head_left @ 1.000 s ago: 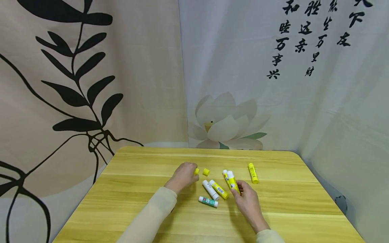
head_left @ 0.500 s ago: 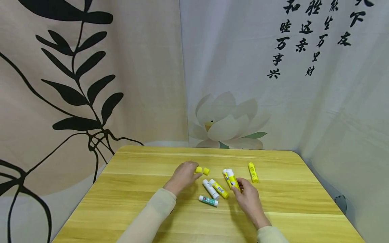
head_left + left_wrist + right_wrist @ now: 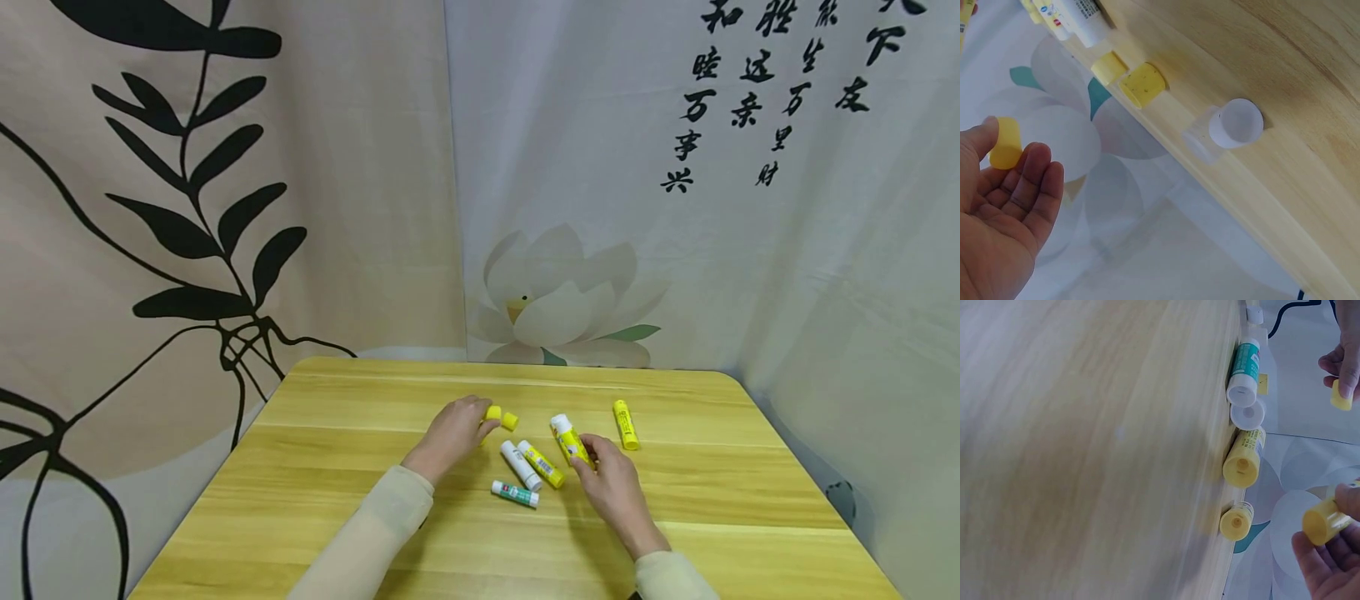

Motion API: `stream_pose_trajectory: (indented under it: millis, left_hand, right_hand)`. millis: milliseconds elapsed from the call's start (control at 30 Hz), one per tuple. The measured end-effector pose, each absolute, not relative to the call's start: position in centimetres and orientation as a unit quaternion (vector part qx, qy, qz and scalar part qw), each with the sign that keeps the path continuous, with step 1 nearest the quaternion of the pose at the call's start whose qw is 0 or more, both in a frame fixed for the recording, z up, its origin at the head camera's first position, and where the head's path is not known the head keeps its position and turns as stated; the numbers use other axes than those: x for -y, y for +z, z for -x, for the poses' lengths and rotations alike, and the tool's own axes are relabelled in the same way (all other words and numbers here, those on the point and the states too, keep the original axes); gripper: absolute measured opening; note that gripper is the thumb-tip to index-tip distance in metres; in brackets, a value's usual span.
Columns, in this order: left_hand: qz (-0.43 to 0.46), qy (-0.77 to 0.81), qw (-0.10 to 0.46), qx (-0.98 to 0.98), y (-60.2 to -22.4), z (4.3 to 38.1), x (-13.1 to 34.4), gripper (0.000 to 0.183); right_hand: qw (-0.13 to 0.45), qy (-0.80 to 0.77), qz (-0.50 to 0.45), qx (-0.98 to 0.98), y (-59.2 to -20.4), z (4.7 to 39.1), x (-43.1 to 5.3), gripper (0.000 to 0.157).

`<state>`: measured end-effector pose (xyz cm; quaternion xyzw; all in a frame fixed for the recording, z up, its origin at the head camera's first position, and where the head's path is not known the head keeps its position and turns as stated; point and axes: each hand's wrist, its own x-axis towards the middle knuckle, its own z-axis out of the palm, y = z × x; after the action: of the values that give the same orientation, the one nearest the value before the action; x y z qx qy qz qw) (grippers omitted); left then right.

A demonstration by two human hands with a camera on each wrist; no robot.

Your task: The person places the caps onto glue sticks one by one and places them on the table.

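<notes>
My left hand pinches a small yellow cap between thumb and fingers, above the far half of the table. My right hand grips a yellow glue stick near its base, its white end tilted up and away. In the right wrist view the yellow base of this glue stick faces the camera. Two more yellow caps lie close together on the wood in the left wrist view. Between the hands are a white glue stick, a yellow one and a small green-and-white one.
Another yellow glue stick lies alone at the back right of the wooden table. A whitish translucent cap is on the wood in the left wrist view. Printed curtains hang behind the table's far edge.
My left hand and its yellow cap have shifted slightly away and right. The glue stick in my right hand has swung a little left, now covering the one behind it.
</notes>
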<state>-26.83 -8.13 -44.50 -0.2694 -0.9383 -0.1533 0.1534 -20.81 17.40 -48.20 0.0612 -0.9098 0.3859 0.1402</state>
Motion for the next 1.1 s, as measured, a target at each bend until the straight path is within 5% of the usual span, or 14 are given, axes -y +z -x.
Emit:
stream_pose_trajectory:
  millis: [1100]
  left_hand:
    - [0.339, -0.163, 0.114, 0.919, -43.9, 25.7, 7.4, 0.033]
  right_hand:
    - [0.204, 0.253, -0.158, 0.932, -48.8, 20.8, -17.2, 0.033]
